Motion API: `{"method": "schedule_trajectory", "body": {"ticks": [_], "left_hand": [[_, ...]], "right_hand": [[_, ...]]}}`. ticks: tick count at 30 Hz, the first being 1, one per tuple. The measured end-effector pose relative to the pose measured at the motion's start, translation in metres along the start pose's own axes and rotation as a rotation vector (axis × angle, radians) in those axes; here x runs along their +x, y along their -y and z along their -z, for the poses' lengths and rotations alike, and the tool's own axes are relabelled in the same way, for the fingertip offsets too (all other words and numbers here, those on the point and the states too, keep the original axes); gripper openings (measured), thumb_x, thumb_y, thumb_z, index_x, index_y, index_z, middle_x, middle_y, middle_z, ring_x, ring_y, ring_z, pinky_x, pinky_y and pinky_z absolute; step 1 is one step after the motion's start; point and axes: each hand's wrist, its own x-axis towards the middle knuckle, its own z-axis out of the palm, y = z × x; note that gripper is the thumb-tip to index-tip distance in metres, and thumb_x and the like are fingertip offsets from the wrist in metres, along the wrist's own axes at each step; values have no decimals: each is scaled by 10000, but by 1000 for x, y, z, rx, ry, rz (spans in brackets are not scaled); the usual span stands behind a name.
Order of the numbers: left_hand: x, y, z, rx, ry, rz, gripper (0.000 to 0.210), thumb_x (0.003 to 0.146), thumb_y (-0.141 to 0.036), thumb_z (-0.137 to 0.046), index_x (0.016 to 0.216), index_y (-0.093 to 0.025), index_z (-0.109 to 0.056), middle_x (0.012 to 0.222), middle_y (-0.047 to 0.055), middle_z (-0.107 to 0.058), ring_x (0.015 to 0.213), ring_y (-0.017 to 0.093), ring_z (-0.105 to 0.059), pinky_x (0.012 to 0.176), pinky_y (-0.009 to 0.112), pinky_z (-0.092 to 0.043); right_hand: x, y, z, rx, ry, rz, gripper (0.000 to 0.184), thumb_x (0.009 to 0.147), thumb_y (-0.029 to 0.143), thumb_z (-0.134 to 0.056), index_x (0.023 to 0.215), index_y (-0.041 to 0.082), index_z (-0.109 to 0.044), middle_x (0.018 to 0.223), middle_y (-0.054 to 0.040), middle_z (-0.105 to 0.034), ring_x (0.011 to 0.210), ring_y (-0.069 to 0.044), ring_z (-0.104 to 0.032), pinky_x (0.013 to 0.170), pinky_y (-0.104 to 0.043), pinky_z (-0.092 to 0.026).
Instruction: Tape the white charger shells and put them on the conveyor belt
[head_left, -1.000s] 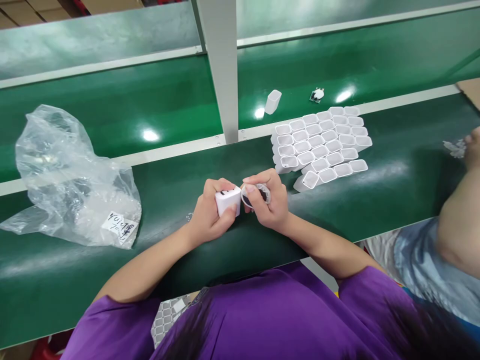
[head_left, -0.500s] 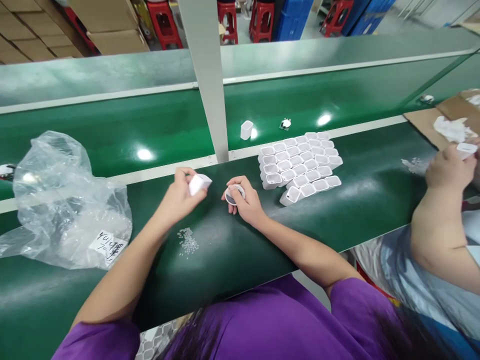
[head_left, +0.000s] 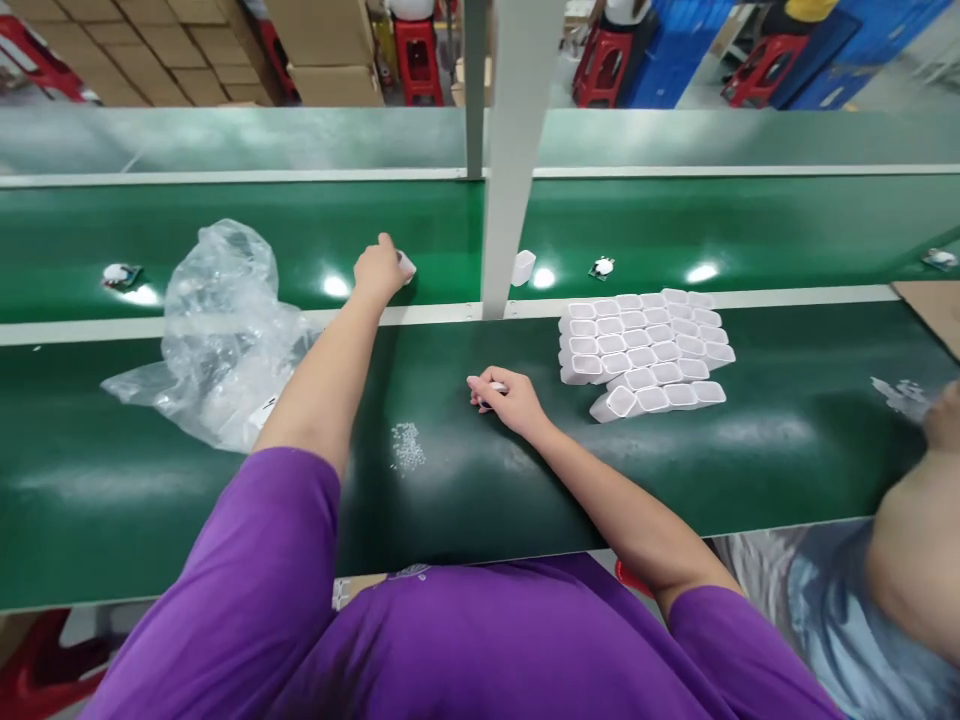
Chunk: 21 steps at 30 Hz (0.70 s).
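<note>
My left hand (head_left: 379,272) reaches over the far green belt, its fingers closed around a small white plastic cup-shaped housing (head_left: 407,267), mostly hidden by the hand. Over the near table my right hand (head_left: 511,402) is closed on a small round white part (head_left: 498,387), seen almost edge-on. To its left lies a scatter of tiny clear pieces (head_left: 407,447) on the dark green surface. Right of my right hand stand rows of open white housings (head_left: 637,340), packed side by side. Another white housing (head_left: 523,267) stands on the belt beside the post.
A clear plastic bag (head_left: 232,340) lies at left, across belt edge and table. A grey post (head_left: 510,150) rises between the hands. Small circuit boards with white tops (head_left: 602,267) sit on the belt. A co-worker's arm (head_left: 919,520) is at right, near more tiny pieces (head_left: 900,398).
My left hand has moved forward and up from the table to the far belt with the white housing. My right hand keeps the round part, now turned edge-on. The view has shifted.
</note>
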Motion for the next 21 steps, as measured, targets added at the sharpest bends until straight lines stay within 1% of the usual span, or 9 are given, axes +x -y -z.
{"method": "schedule_trajectory", "body": {"ticks": [2, 4, 6, 9, 12, 14, 16, 18, 21], "left_hand": [[1, -3, -4, 60, -19, 28, 344, 725, -220, -749, 955, -152, -503, 971, 100, -631, 1154, 339, -573, 902, 461, -415], [-3, -2, -5, 83, -85, -11, 470, 700, -211, -790, 1065, -130, -505, 1155, 167, -603, 1216, 380, -513, 908, 483, -422], [-12, 0, 0, 74, -139, -54, 529, 747, -271, -780, 1159, -110, -490, 1272, 168, -526, 1303, 372, -424, 957, 474, -415], [-35, 5, 12, 33, -135, -119, 478, 829, -315, -707, 1206, -114, -493, 1270, 116, -505, 1317, 307, -397, 1012, 446, -392], [-69, 8, 26, 54, -33, -217, 268, 862, -272, -638, 1092, -148, -574, 1127, 101, -605, 1151, 285, -531, 961, 440, -419], [-95, 7, 33, 99, 74, -269, 127, 868, -264, -594, 945, -166, -618, 974, 93, -662, 974, 275, -606, 870, 414, -450], [-120, 2, 39, 147, 193, -313, 114, 860, -277, -585, 834, -175, -630, 836, 77, -680, 817, 254, -626, 765, 374, -458], [-142, -7, 39, 184, 319, -376, 143, 863, -305, -589, 821, -181, -648, 775, 58, -686, 740, 232, -626, 687, 337, -442], [-166, -30, 30, 204, 476, -505, 189, 883, -349, -595, 954, -192, -673, 833, 35, -705, 757, 206, -642, 645, 297, -426]], "right_hand": [[-4, 2, -1, -178, 27, 51, 499, 872, 565, -595, 552, 185, -545, 505, 28, -518, 513, -101, -517, 566, -224, -442], [-10, 4, -3, -340, 52, 136, 452, 902, 506, -599, 585, 184, -580, 473, 46, -481, 496, -95, -487, 575, -223, -404], [-17, 6, -6, -475, 137, 233, 307, 915, 405, -619, 702, 185, -642, 559, 41, -550, 554, -98, -532, 602, -218, -393], [-25, 10, -10, -688, 370, 320, 150, 911, 283, -642, 804, 194, -697, 785, 8, -665, 662, -104, -589, 608, -217, -368], [-29, 13, -12, -836, 523, 320, 77, 905, 226, -647, 899, 216, -723, 932, 1, -698, 682, -106, -598, 574, -227, -329], [-30, 16, -14, -881, 564, 319, 86, 916, 229, -640, 945, 222, -721, 988, -2, -702, 701, -111, -609, 573, -234, -332], [-31, 19, -16, -939, 581, 322, 95, 936, 259, -630, 957, 217, -712, 1031, -9, -699, 720, -119, -622, 574, -244, -340], [-32, 24, -19, -1030, 607, 323, 127, 963, 290, -601, 974, 212, -700, 1072, -16, -688, 725, -130, -632, 562, -256, -336], [-35, 32, -24, -1176, 662, 326, 206, 1015, 311, -504, 1031, 192, -670, 1099, -37, -666, 698, -145, -632, 521, -281, -301]]}}
